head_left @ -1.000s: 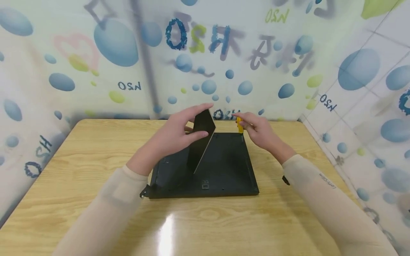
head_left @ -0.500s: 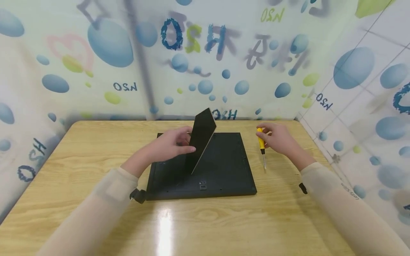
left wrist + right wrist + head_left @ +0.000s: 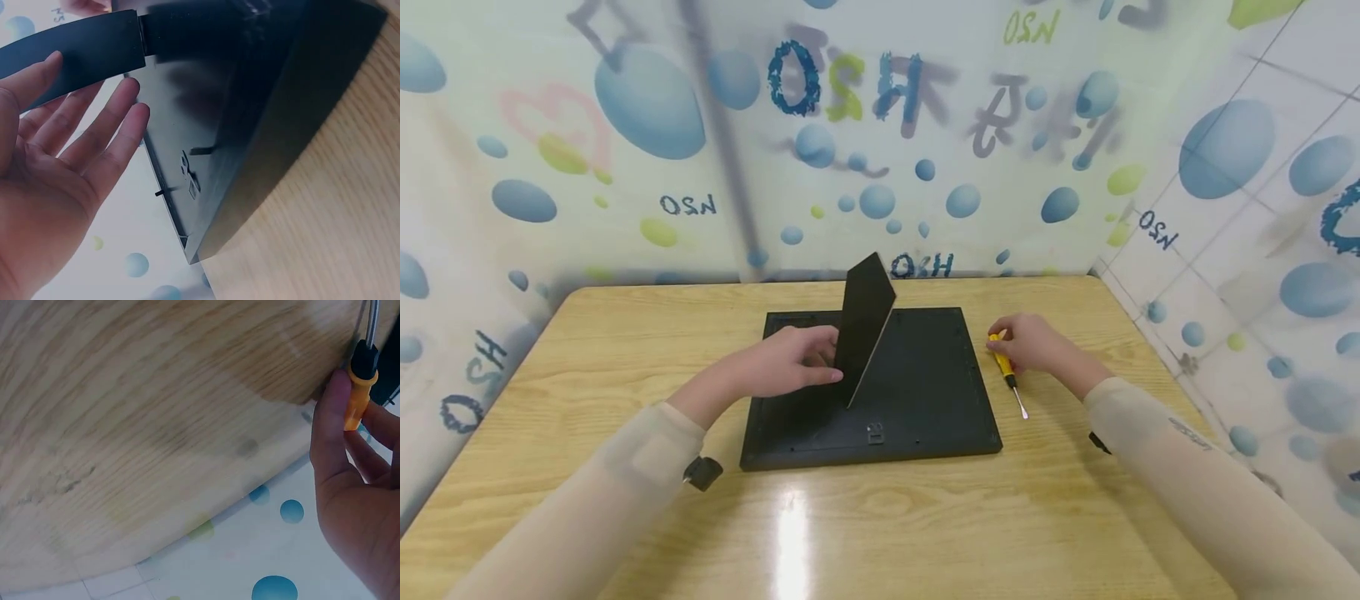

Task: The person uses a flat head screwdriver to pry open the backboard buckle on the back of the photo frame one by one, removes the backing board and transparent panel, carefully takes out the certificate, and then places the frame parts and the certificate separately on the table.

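A black photo frame [image 3: 925,375] lies back side up on the table, its stand leg [image 3: 865,308] raised at a slant. Beside the lower part of that leg is my left hand [image 3: 793,358], fingers relaxed. In the left wrist view the thumb overlaps the leg [image 3: 94,53], while the other fingers reach below and behind it. My right hand [image 3: 1030,342], right of the frame, pinches a screwdriver [image 3: 1003,362] by its yellow handle. The metal shaft slants toward me, with its tip close over the wood. The right wrist view shows thumb and fingers around the handle [image 3: 357,403].
The wooden table [image 3: 880,533] runs back to a wall covering [image 3: 880,150] printed with blue and green drops. A metal hanger [image 3: 875,432] sits near the front edge of the frame's back. A dark wrist strap piece [image 3: 703,472] hangs by the left sleeve.
My left hand has slid down and left from the top of the stand leg, which stays raised. My right hand has carried the screwdriver from the frame's far right corner to the table beside it, lowering it.
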